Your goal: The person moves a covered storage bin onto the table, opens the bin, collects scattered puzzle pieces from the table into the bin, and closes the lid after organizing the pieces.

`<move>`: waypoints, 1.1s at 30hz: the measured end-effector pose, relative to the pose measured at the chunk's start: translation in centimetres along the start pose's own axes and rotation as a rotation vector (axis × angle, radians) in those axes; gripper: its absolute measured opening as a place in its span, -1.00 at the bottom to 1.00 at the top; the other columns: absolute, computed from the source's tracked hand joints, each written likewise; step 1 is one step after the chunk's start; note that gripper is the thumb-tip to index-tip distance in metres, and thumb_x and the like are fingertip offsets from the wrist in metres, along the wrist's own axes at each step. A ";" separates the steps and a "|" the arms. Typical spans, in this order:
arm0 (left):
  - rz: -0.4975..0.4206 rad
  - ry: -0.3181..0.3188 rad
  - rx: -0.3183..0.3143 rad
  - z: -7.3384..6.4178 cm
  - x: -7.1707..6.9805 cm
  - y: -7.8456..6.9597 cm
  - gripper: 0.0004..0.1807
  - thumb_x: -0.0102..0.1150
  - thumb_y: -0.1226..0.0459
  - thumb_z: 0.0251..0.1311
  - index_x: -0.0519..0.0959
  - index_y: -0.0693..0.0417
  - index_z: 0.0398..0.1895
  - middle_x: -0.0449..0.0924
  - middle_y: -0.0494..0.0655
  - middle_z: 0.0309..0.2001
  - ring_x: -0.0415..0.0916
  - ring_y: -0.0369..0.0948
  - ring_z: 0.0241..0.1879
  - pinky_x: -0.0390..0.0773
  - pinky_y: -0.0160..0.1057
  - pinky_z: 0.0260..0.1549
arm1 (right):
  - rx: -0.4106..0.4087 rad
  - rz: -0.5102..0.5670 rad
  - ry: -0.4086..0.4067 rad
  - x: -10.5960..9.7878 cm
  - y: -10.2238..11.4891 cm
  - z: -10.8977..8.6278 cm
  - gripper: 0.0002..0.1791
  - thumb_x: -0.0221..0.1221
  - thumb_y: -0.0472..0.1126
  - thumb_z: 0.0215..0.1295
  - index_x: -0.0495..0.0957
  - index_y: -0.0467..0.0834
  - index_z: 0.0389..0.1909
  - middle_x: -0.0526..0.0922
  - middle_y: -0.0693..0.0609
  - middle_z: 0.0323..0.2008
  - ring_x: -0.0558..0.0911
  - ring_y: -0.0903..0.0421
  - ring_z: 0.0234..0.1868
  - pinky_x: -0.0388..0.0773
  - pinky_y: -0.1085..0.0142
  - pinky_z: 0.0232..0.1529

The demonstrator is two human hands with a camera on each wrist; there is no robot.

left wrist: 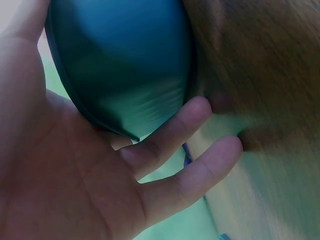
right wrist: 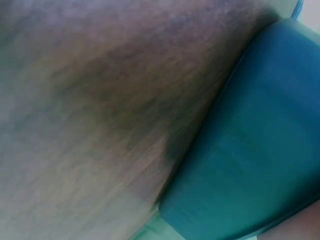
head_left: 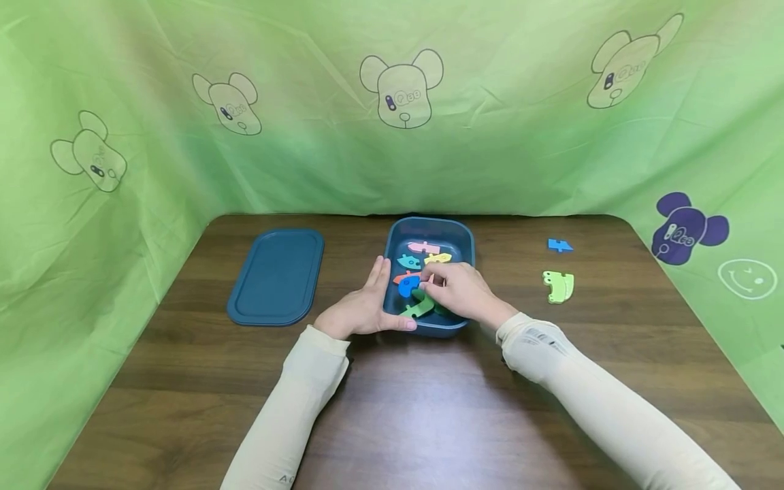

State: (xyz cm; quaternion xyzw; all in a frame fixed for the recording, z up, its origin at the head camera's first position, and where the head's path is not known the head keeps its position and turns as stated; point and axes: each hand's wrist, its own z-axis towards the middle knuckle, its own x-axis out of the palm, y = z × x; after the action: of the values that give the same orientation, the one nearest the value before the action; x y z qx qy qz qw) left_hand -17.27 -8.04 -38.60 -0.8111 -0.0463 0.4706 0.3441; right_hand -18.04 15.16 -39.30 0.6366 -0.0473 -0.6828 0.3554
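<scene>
In the head view a dark blue rectangular box [head_left: 431, 226] stands open-topped, with several coloured foam puzzle pieces inside. My left hand [head_left: 361, 306] steadies its near left corner, fingers straight along the outer wall and thumb on the front rim. The left wrist view shows two fingers [left wrist: 185, 175] extended beside the wall [left wrist: 125, 60]. Reaching over the right rim, my right hand [head_left: 459, 289] has curled fingers at the edge of a blue puzzle piece [head_left: 408, 286] and appears to pinch it. Green pieces [head_left: 418, 309] lie just below, partly hidden by that hand.
A flat blue lid [head_left: 278, 275] lies on the wooden table left of the box. To the right are a small blue arrow-like piece [head_left: 559, 245] and a light green crocodile-like piece [head_left: 558, 286]. Green printed cloth [head_left: 306, 156] hangs behind and around the table.
</scene>
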 end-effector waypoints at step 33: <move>-0.002 -0.015 -0.017 0.1 0.2 -0.1 0.43 0.28 -0.41 0.02 -0.51 -0.13 0.62 -0.68 -0.24 0.60 0.50 0.13 0.17 0.52 -0.04 0.07 | 0.132 0.005 -0.198 -4.1 -3.1 -0.3 -0.93 0.19 -0.26 0.43 0.63 -0.14 -0.19 0.63 -0.01 -0.45 0.55 0.04 -0.43 0.49 0.16 -0.39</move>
State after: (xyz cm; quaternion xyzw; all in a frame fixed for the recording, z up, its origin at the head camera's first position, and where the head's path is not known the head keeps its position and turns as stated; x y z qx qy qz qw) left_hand -17.25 -7.85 -38.71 -0.8104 -0.0535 0.4761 0.3372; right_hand -19.37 19.81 -37.53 0.5878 -0.1287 -0.7369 0.3081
